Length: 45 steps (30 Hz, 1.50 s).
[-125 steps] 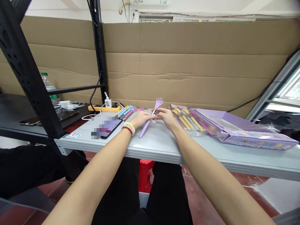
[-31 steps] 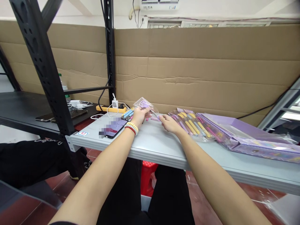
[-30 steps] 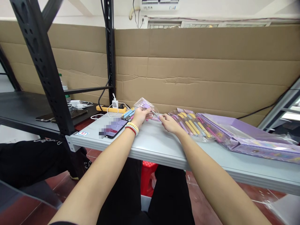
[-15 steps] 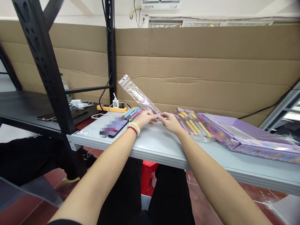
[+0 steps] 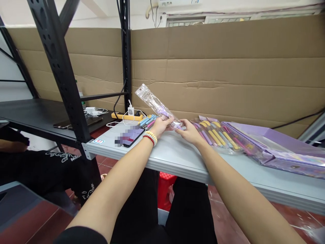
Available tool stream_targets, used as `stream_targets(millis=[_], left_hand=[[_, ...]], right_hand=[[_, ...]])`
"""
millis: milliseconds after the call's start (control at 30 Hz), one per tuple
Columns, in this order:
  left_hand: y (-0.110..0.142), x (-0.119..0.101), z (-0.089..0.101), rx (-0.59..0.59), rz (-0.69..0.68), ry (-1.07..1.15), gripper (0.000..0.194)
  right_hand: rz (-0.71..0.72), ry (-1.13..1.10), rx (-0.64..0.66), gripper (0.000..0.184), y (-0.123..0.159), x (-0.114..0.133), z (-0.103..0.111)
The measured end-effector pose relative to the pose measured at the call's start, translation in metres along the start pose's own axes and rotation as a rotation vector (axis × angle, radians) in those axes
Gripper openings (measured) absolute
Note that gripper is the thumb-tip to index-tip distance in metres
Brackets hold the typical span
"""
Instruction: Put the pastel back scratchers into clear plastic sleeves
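My left hand (image 5: 162,124) and my right hand (image 5: 189,130) both pinch the near end of a long clear plastic sleeve (image 5: 152,100) with a purple tool inside it. The sleeve slants up and to the left above the grey table (image 5: 177,159). My left wrist wears a bead bracelet (image 5: 150,137). Just left of my left hand lie several loose coloured tools (image 5: 147,121). Right of my right hand lies a pile of bagged yellow and purple tools (image 5: 215,135).
A phone (image 5: 130,137) lies on the table's left part. A yellow power strip (image 5: 126,117) with a charger sits behind it. Purple flat packs (image 5: 274,149) fill the right side. Black shelf posts (image 5: 61,71) stand at left. Another person in black sits at the far left.
Over the last second the crumpled sleeve has been stretched out straight, pointing up and left, with the purple tool inside it. The view has shifted slightly to the left.
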<state>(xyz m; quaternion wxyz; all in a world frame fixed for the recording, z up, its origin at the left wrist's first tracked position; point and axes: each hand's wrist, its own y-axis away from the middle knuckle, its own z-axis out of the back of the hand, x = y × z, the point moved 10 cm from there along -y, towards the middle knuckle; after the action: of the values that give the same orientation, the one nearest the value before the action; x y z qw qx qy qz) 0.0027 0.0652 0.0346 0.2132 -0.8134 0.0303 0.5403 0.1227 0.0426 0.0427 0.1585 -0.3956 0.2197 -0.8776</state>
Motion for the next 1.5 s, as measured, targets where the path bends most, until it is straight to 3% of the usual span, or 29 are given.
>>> stream_targets(millis=[133, 267, 367, 467, 533, 733, 867, 967, 1033, 1233, 1500], left_hand=[[0.0, 0.0, 0.003, -0.048, 0.0, -0.032, 0.017], [-0.003, -0.007, 0.026, -0.231, -0.05, 0.025, 0.018], [-0.003, -0.01, 0.045, -0.371, -0.083, 0.099, 0.021], [-0.002, -0.009, 0.052, -0.426, -0.07, 0.125, 0.024], [-0.002, -0.006, 0.049, -0.4, -0.04, 0.118, 0.026], [-0.001, 0.003, 0.018, -0.15, 0.056, 0.049, 0.016], [-0.002, 0.0, 0.023, -0.195, 0.029, 0.041, 0.012], [-0.002, -0.004, 0.038, -0.303, -0.001, 0.143, 0.016], [-0.002, -0.004, 0.04, -0.313, 0.008, 0.215, 0.017], [-0.002, 0.0, 0.027, -0.192, 0.058, 0.247, 0.021], [-0.003, 0.007, 0.011, -0.001, 0.079, 0.092, 0.015]], right_hand=[[-0.141, -0.046, 0.086, 0.031, 0.004, -0.005, -0.007], [-0.229, -0.123, 0.153, 0.03, 0.007, -0.008, -0.009], [-0.235, -0.26, 0.138, 0.032, 0.005, -0.009, -0.004], [-0.21, -0.442, 0.109, 0.04, 0.003, -0.008, -0.002], [-0.206, -0.481, 0.08, 0.044, 0.001, -0.009, -0.001], [-0.148, -0.303, 0.017, 0.054, 0.0, -0.007, -0.005], [-0.122, -0.349, 0.088, 0.059, 0.002, -0.002, -0.009], [-0.115, -0.516, 0.185, 0.057, 0.005, 0.004, -0.01], [-0.104, -0.618, 0.21, 0.055, 0.006, 0.008, -0.006], [-0.113, -0.649, 0.198, 0.052, 0.007, 0.009, -0.002], [-0.099, -0.451, 0.176, 0.057, 0.008, 0.012, -0.005]])
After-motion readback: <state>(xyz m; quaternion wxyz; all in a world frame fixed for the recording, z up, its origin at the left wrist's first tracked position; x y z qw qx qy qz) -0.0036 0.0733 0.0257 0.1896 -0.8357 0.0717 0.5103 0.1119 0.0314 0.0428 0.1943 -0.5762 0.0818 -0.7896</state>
